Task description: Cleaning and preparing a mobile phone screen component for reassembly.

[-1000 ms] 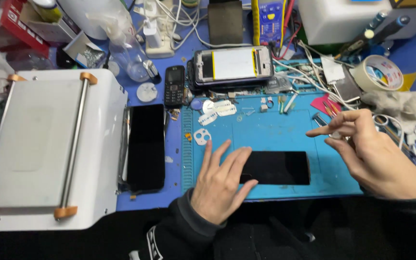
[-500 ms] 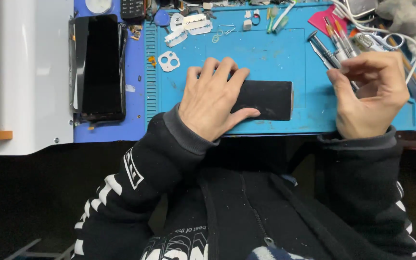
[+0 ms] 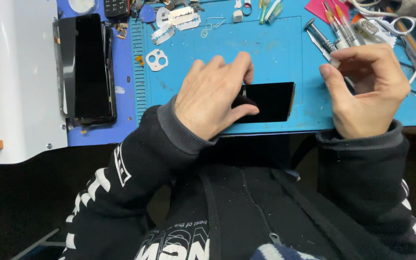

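Left hand [image 3: 210, 98] lies flat, fingers spread, pressing black phone [image 3: 268, 102] onto blue mat [image 3: 275, 53] near its front edge. Right hand [image 3: 367, 91] grip curled closed around a thin metal tool [image 3: 324, 44], just right of phone.

The left hand [image 3: 213, 98] lay flat, palm down, fingers spread forward. The right hand [image 3: 369, 91] was curled, thumb and fingertips seemingly pinched together.

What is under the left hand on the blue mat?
The left hand lies flat on a black phone screen, which rests on the blue mat. Only the right part of the screen shows; the hand covers its left part, so nothing can be told about that part.
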